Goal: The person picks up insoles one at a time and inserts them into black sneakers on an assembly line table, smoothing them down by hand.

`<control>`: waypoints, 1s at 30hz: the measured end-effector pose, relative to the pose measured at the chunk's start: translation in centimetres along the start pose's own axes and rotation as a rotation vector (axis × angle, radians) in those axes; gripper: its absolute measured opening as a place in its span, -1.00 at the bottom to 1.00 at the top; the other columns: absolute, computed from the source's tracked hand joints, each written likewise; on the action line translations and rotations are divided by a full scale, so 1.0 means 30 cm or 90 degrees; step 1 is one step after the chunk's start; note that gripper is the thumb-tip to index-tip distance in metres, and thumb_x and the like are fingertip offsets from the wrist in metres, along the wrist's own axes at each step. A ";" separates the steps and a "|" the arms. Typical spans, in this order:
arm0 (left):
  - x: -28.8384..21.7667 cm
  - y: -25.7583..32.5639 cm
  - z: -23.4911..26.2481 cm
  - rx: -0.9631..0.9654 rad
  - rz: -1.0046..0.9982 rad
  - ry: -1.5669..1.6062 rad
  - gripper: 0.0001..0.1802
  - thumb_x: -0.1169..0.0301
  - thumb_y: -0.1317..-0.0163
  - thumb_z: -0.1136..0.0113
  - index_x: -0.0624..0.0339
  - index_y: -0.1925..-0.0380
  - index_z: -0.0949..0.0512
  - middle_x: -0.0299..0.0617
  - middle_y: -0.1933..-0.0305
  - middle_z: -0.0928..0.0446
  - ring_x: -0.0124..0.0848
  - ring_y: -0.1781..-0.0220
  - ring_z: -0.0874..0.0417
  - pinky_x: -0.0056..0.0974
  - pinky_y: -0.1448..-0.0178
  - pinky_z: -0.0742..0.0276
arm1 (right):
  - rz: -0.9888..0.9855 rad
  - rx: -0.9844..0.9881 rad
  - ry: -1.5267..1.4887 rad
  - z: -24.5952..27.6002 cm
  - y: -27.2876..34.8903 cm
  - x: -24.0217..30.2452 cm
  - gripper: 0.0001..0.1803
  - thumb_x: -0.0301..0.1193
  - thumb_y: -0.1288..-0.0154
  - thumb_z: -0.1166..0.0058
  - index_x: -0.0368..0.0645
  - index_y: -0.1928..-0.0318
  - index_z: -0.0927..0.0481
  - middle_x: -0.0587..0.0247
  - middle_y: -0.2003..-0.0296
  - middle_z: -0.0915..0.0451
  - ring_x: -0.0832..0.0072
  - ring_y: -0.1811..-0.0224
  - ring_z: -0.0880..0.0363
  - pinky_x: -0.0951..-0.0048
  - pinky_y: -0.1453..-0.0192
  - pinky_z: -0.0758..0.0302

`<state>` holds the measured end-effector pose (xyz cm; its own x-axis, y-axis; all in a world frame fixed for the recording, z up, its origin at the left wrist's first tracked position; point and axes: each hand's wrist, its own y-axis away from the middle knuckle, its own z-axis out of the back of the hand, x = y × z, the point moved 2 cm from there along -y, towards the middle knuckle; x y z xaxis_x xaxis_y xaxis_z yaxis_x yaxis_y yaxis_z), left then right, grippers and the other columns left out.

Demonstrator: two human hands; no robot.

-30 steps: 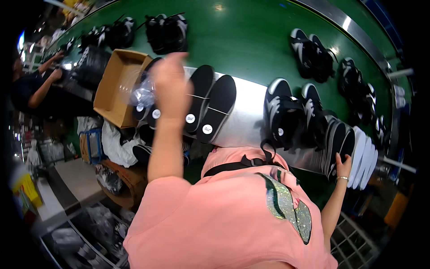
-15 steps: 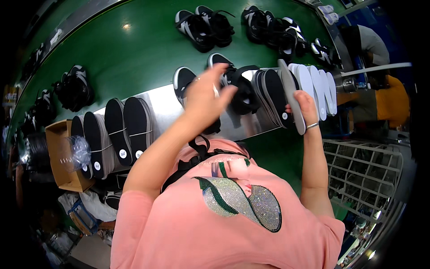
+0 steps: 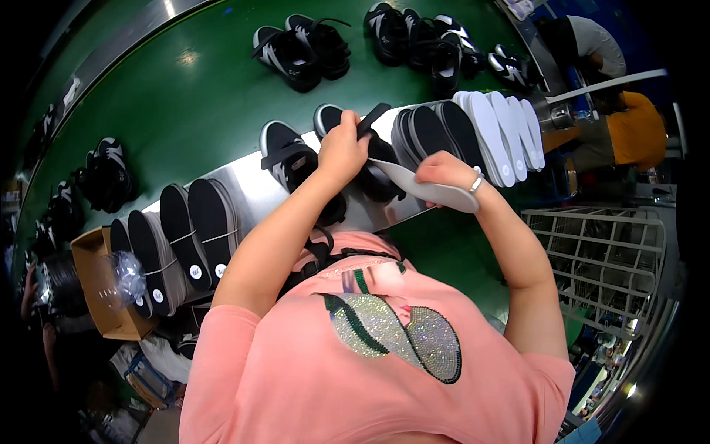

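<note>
My left hand (image 3: pixel 343 154) is closed on the upper of a black sneaker (image 3: pixel 379 183), beside a black strap or tongue that sticks up from it. A pale grey insole (image 3: pixel 455 197) is gripped in my right hand (image 3: pixel 444 176). Its front end points down into the shoe opening, while the heel end sticks out under my right wrist. To the left stands a second black sneaker (image 3: pixel 287 157) with a grey toe rim, on the same metal ledge (image 3: pixel 255 177). My left fingertips are partly hidden by the shoe.
Stacks of black insoles (image 3: pixel 429 133) and white insoles (image 3: pixel 484 137) stand right of the shoes. Tied black insole bundles (image 3: pixel 177 222) and a cardboard box (image 3: pixel 96 288) are at left. More sneakers (image 3: pixel 299 55) rest on the green belt (image 3: pixel 200 96). A wire rack (image 3: pixel 592 259) stands at right.
My right hand has brought the insole leftward and tilted it down to the shoe opening. My left hand, spread above the shoes before, has closed on the shoe's upper.
</note>
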<state>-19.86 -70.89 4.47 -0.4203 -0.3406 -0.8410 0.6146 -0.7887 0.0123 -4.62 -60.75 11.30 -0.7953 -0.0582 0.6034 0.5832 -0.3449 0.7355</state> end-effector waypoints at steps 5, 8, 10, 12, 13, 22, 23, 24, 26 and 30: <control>0.060 -0.036 -0.005 0.038 0.003 0.051 -0.72 0.39 0.00 -0.14 0.32 0.31 -0.39 0.12 0.39 -0.51 0.03 0.26 -0.51 -0.06 0.16 -0.39 | 0.269 -0.245 0.677 -0.216 -0.160 0.060 -0.75 -0.32 0.07 -0.01 -0.26 0.49 -0.59 -0.06 0.41 -0.51 0.10 0.39 -0.54 0.25 0.25 -0.49; 0.069 -0.058 0.012 0.074 0.038 0.063 -0.71 0.35 -0.03 -0.07 0.35 0.31 -0.46 0.14 0.36 -0.51 0.04 0.21 -0.50 -0.07 0.11 -0.37 | 0.271 -0.242 0.738 -0.213 -0.147 0.055 -0.70 -0.26 0.11 -0.07 -0.21 0.37 -0.50 0.05 0.34 -0.42 0.17 0.26 -0.46 0.23 0.23 -0.42; 0.076 -0.058 0.006 0.089 0.051 0.072 -0.70 0.34 -0.04 -0.05 0.35 0.30 -0.46 0.15 0.35 -0.51 0.04 0.20 -0.50 -0.06 0.10 -0.36 | 0.194 -0.202 0.788 -0.206 -0.058 0.070 -0.59 -0.22 0.14 -0.10 -0.18 0.26 -0.41 0.06 0.27 -0.38 0.20 0.14 -0.40 0.21 0.13 -0.36; 0.076 -0.057 -0.008 0.093 0.058 0.072 -0.70 0.33 -0.04 -0.03 0.35 0.29 -0.47 0.16 0.33 -0.50 0.04 0.19 -0.49 -0.06 0.09 -0.35 | 0.126 -0.172 0.803 -0.184 0.007 0.065 -0.57 -0.16 0.14 -0.10 -0.18 0.28 -0.42 0.07 0.34 -0.44 0.19 0.29 -0.49 0.21 0.26 -0.43; 0.078 -0.058 -0.010 0.094 0.060 0.076 -0.70 0.34 -0.04 -0.03 0.35 0.28 -0.47 0.16 0.33 -0.50 0.04 0.19 -0.49 -0.06 0.09 -0.35 | 0.071 -0.129 0.771 -0.165 0.022 0.057 -0.57 -0.15 0.13 -0.09 -0.18 0.30 -0.43 0.08 0.38 -0.46 0.18 0.35 -0.51 0.22 0.31 -0.45; 0.076 -0.050 -0.019 0.078 0.046 0.098 -0.71 0.33 -0.04 -0.03 0.30 0.27 -0.48 0.13 0.33 -0.51 0.04 0.19 -0.49 -0.06 0.10 -0.36 | 0.284 -0.205 0.754 -0.223 -0.201 0.016 -0.88 -0.45 0.03 0.04 -0.17 0.50 -0.57 0.04 0.44 -0.52 0.19 0.38 -0.55 0.28 0.29 -0.49; 0.071 -0.046 -0.019 0.075 0.051 0.103 -0.71 0.33 -0.04 -0.03 0.29 0.27 -0.48 0.13 0.33 -0.51 0.04 0.20 -0.50 -0.06 0.10 -0.36 | 0.263 -0.195 0.752 -0.224 -0.239 0.008 -0.87 -0.45 0.02 0.03 -0.17 0.48 -0.59 0.03 0.42 -0.54 0.20 0.35 -0.56 0.30 0.26 -0.50; 0.070 -0.044 -0.016 0.069 0.057 0.108 -0.71 0.33 -0.04 -0.03 0.29 0.28 -0.48 0.13 0.33 -0.51 0.03 0.20 -0.50 -0.06 0.10 -0.36 | 0.235 -0.169 0.754 -0.224 -0.254 0.009 -0.86 -0.46 0.02 0.03 -0.18 0.46 -0.59 0.01 0.40 -0.55 0.19 0.33 -0.57 0.30 0.24 -0.50; 0.068 -0.046 -0.005 0.070 0.061 0.108 -0.72 0.33 -0.04 -0.03 0.28 0.29 -0.49 0.13 0.34 -0.51 0.03 0.20 -0.50 -0.06 0.10 -0.36 | 0.179 -0.120 0.756 -0.224 -0.279 0.011 -0.84 -0.48 0.03 0.03 -0.20 0.43 -0.60 -0.04 0.37 -0.57 0.19 0.29 -0.57 0.31 0.21 -0.50; 0.074 -0.043 -0.006 0.076 0.061 0.104 -0.72 0.35 -0.06 -0.05 0.30 0.26 -0.48 0.07 0.33 -0.52 -0.10 0.23 -0.54 -0.21 0.14 -0.39 | 0.081 0.104 0.746 -0.203 -0.342 0.040 -0.76 -0.46 0.14 0.05 -0.30 0.41 -0.59 -0.11 0.38 -0.55 0.14 0.23 -0.53 0.28 0.15 -0.45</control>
<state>-21.46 -70.54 2.48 -0.2439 -0.3361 -0.9097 0.5593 -0.8151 0.1512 -12.57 -62.98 2.61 -0.3470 -0.9338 0.0872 0.6148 -0.1562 0.7730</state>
